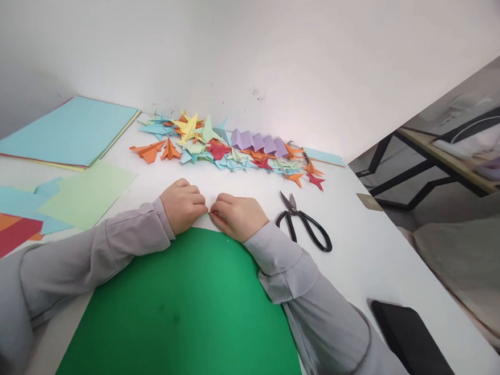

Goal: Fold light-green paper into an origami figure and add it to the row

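My left hand (pixel 183 207) and my right hand (pixel 238 215) meet just past the far edge of a green mat (pixel 190 303). Between the fingertips shows a sliver of pale green paper (pixel 205 220), mostly hidden by my hands. Both hands are closed in a pinch on it, and its folded shape cannot be made out. Just right of my right hand lies a pair of scissors (pixel 305 217) with black handles, blades pointing away and slightly parted.
Folded paper planes and stars (pixel 218 150) lie heaped along the wall, with a purple pleated strip (pixel 259 143) among them. At left are a stack of coloured sheets (pixel 65 129) and loose paper pieces (pixel 89 193). A black phone-like slab (pixel 418 348) rests at right.
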The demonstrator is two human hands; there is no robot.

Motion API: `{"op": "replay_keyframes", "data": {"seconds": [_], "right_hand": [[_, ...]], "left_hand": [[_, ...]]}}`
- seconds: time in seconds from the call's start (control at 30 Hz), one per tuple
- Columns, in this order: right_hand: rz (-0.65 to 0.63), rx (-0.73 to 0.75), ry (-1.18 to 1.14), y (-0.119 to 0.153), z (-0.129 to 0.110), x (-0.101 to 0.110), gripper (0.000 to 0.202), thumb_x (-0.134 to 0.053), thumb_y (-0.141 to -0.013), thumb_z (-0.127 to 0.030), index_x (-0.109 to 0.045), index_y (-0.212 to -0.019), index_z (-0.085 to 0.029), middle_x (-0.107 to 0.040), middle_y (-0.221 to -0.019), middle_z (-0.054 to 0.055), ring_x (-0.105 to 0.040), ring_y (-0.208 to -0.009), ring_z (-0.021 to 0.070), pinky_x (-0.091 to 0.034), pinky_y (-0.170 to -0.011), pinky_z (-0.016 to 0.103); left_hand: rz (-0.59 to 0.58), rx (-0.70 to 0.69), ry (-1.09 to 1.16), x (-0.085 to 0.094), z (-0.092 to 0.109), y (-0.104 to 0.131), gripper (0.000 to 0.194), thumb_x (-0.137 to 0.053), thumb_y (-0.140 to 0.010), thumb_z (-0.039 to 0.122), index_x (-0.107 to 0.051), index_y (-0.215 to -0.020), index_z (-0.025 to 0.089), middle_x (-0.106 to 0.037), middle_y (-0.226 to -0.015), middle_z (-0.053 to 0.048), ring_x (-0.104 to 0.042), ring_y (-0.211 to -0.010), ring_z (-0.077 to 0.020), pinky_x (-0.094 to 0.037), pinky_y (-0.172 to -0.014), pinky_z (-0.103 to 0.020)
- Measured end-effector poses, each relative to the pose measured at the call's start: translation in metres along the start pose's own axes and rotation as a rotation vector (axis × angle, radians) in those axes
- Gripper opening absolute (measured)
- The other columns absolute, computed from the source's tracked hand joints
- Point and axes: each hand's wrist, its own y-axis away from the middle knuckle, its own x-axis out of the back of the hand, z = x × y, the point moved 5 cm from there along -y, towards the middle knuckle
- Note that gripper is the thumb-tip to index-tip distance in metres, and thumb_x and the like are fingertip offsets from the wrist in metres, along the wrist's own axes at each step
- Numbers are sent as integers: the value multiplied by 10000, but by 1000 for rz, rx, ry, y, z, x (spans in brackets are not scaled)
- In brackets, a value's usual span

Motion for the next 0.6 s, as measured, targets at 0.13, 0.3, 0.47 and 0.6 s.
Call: {"op": "replay_keyframes", "data": {"seconds": [0.13,0.3,0.47,0.6], "right_hand": [[-11,28,33,0,-2,0,296,-351,-873,-290,-622,-846,-175,-608,-840,42,-540,-676,125,-231,-494,263],[-15,49,84,0,-5,-1,289,-351,-879,-276,-611,-834,-159,-600,-812,49,-535,-664,130,-234,-501,268],[-31,89,140,1,-9,-3,255,-364,-868,-215,-602,-810,-146,-597,-790,58,-518,-638,134,-236,-507,271],[-14,67,57,4,-8,-3,252,-376,-856,-231,-615,-849,-149,-605,-807,62,-524,-674,139,-270,-532,260]], "left_hand": [[52,-30,28,3,-1,6,239,-396,-843,142,-615,-765,198,-657,-729,-4,-553,-761,-123,-320,-697,-314],[46,-62,57,4,-1,9,238,-386,-850,135,-615,-841,202,-670,-790,-16,-560,-791,-124,-329,-695,-303],[17,-98,30,3,-1,11,249,-371,-872,161,-616,-843,193,-666,-775,-26,-558,-789,-131,-340,-676,-294],[45,-127,68,0,-5,14,262,-357,-876,166,-616,-887,200,-668,-779,-32,-565,-776,-128,-354,-652,-282]]}}
